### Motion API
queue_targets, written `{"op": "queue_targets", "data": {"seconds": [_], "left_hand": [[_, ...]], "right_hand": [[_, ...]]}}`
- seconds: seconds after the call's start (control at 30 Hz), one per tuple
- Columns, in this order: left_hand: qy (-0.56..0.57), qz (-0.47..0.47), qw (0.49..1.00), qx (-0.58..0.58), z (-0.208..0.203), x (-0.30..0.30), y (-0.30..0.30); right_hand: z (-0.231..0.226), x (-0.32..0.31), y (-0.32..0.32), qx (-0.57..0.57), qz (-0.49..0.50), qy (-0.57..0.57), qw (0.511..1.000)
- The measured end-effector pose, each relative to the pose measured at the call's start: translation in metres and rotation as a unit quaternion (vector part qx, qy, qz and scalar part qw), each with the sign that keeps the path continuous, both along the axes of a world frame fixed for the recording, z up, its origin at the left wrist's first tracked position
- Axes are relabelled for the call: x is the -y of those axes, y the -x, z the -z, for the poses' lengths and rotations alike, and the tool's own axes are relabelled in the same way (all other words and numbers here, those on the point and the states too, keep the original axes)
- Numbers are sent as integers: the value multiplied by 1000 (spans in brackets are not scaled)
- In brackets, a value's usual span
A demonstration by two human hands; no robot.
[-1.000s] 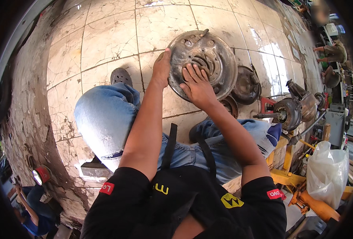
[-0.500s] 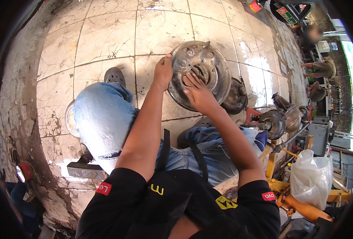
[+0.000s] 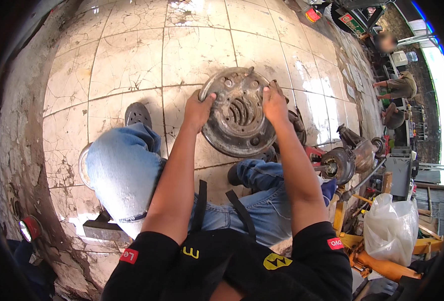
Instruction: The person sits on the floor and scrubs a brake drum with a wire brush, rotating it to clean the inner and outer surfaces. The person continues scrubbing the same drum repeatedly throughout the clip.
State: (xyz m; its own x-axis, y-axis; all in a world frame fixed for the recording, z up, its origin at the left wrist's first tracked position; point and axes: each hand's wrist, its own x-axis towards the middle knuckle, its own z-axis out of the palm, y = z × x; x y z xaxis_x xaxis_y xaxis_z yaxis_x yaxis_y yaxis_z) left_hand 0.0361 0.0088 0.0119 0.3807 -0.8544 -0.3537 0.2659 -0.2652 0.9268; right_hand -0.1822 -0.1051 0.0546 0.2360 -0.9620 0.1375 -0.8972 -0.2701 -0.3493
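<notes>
A greasy round metal brake backing plate [image 3: 227, 134] is between my two hands above the tiled floor. Several bolts and holes surround its wide centre opening, where curved metal rings [image 3: 239, 112] show. My left hand [image 3: 198, 111] is closed on its left rim, thumb over the face. On the opposite side, my right hand [image 3: 275, 105] grips the right rim, its thumb also on the face. The fingers behind the plate are partly hidden. Another dark round metal part [image 3: 296, 125] lies just right of it, partly covered by my right forearm.
To the right lies an axle assembly [image 3: 345, 159] near a red stand [image 3: 314, 153]. A clear plastic bag [image 3: 391, 228] sits among yellow-orange metal parts. A lamp [image 3: 31, 229] is at the far left. Other people [image 3: 402, 86] are at the far right.
My right hand has moved from the plate's centre to its right rim. The plate has shifted down in view and now faces me differently, with curved rings showing through its opening.
</notes>
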Motion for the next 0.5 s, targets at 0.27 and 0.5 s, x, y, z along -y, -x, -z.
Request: {"op": "queue_targets", "data": {"seconds": [0.27, 0.5], "left_hand": [[9, 2, 998, -64, 8, 3, -5], [22, -16, 999, -43, 7, 6, 0]], "right_hand": [[-9, 18, -39, -100, -111, -61, 987], [9, 21, -23, -130, -109, -16, 985]]}}
